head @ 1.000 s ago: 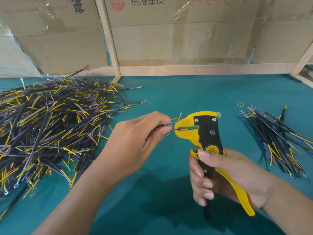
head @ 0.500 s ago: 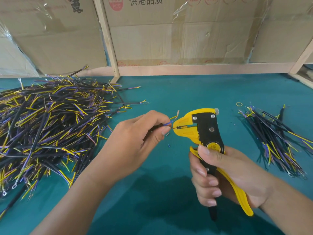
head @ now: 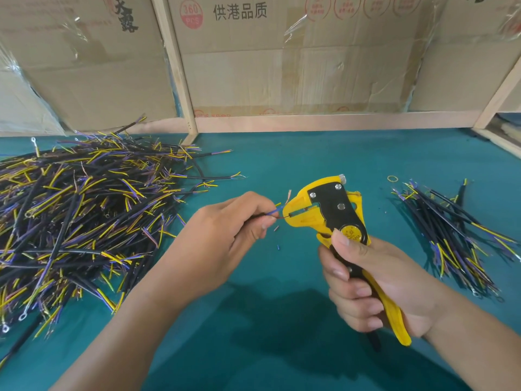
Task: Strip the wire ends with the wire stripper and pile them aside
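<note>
**Wire end seated in stripper head**

Wire (head: 272, 214), a black-sheathed lead with blue and yellow cores, is pinched between the thumb and fingers of the left hand (head: 225, 238). Its tip reaches into the mouth of the wire stripper (head: 327, 213), just to the right of the left fingertips. A bare, copper-coloured strand stands up at the point where the tip meets the yellow head.

The right hand (head: 375, 283) grips the wire stripper by its handles, fingers curled round the black handle and the thumb pressed against the pivot below the head. The yellow handle runs out under the palm toward the wrist. The tool stands roughly upright, head turned toward the left hand.

Small offcuts (head: 277, 237) of insulation lie on the green table (head: 282, 320) below the left fingertips.

A large unstripped pile (head: 84, 221) of black, yellow and purple leads lies to the left of the left hand, its near edge beside the wrist. A smaller finished pile (head: 451, 235) lies to the right of the right hand, well apart from it. A small yellow ring (head: 392, 178) rests on the table just beyond that pile.

Cardboard boxes (head: 282, 66) stand behind a wooden frame (head: 180, 80), beyond both hands.
</note>
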`<state>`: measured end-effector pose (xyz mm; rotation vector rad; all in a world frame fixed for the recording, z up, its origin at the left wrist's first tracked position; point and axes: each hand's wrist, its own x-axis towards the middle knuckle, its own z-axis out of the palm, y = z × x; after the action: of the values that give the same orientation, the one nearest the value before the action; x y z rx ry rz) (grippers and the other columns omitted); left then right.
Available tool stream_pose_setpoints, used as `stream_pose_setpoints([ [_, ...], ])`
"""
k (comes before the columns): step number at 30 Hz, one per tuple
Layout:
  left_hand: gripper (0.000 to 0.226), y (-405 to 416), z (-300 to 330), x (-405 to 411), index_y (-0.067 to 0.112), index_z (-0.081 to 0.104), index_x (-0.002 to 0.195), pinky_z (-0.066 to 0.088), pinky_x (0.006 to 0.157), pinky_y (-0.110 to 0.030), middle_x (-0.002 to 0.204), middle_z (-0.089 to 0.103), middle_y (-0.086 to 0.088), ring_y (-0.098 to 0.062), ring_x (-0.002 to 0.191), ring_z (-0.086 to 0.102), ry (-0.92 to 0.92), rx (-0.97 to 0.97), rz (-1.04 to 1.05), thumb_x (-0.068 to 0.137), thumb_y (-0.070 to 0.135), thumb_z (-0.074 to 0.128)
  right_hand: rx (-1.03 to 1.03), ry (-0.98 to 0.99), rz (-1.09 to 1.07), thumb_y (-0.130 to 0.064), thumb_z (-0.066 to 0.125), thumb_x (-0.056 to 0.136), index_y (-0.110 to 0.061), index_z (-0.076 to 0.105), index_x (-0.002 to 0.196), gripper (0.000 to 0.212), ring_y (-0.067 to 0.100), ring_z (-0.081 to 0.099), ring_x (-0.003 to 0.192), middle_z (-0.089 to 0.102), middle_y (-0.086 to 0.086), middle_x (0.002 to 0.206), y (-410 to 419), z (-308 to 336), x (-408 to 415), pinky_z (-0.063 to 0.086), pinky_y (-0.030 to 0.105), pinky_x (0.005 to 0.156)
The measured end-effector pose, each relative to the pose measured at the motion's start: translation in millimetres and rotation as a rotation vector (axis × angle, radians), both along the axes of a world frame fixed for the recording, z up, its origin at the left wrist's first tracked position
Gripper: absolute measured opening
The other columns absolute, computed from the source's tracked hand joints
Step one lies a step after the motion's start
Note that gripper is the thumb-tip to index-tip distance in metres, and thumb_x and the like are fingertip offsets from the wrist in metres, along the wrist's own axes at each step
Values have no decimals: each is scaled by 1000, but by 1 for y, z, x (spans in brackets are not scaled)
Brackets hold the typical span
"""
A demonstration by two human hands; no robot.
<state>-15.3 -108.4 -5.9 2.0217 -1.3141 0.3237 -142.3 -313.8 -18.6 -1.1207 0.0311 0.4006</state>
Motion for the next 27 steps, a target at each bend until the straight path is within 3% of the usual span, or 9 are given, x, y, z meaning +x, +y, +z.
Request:
stream_pose_setpoints([
  [3, 7, 14, 4, 15, 32, 56, 97, 35, 57, -9, 80, 58, 8, -4, 61, 48, 22, -82, 107, 99, 35, 50, 186, -49, -92, -51, 87, 71, -17, 52, 63, 49, 6, 30, 33, 36, -6, 47, -19, 6, 4, 34, 18, 34],
  [6, 12, 27, 8, 27, 28, 57, 93, 37, 52, -22, 73, 60, 3, -10, 53, 44, 74, -191, 182, 99, 36, 50, 149, -118, -302, -53, 85, 71, -20, 48, 62, 51, 6, 23, 34, 33, -9, 46, -39, 21, 6, 31, 20, 31],
  [8, 9, 21, 7, 23, 29, 58, 95, 33, 51, -13, 77, 61, 6, -4, 52, 41, 62, -160, 142, 100, 33, 52, 129, -117, -360, -51, 76, 81, -17, 51, 66, 45, 10, 33, 39, 34, -4, 52, -39, 18, 7, 39, 24, 38],
  [10, 9, 13, 2, 17, 29, 58, 97, 31, 53, -10, 79, 61, 7, -3, 54, 42, 63, -115, 99, 100, 34, 51, 111, -95, -343, -42, 71, 86, -10, 57, 75, 36, 20, 43, 51, 40, 3, 62, -30, 9, 9, 49, 35, 55],
  [13, 11, 11, -1, 17, 29, 57, 100, 33, 54, -14, 78, 60, 4, -7, 56, 44, 92, -120, 77, 99, 37, 48, 100, -64, -269, -35, 83, 76, -5, 64, 87, 38, 29, 48, 64, 45, 11, 73, -20, 2, 10, 52, 44, 69],
  [19, 11, 4, -7, 9, 34, 50, 110, 36, 53, -18, 76, 63, 8, -13, 55, 44, 203, -81, -16, 100, 39, 48, 103, -43, -299, -24, 68, 82, -2, 67, 89, 23, 31, 52, 65, 48, 14, 74, -10, -2, 10, 55, 45, 69],
  [27, 22, -12, -20, -10, 41, 65, 115, 27, 47, -10, 72, 65, 14, -4, 47, 34, 313, -7, -121, 101, 41, 48, 25, -118, -267, -27, 81, 74, -8, 73, 90, 27, 30, 55, 68, 53, 11, 72, 7, -12, 9, 55, 42, 74],
])
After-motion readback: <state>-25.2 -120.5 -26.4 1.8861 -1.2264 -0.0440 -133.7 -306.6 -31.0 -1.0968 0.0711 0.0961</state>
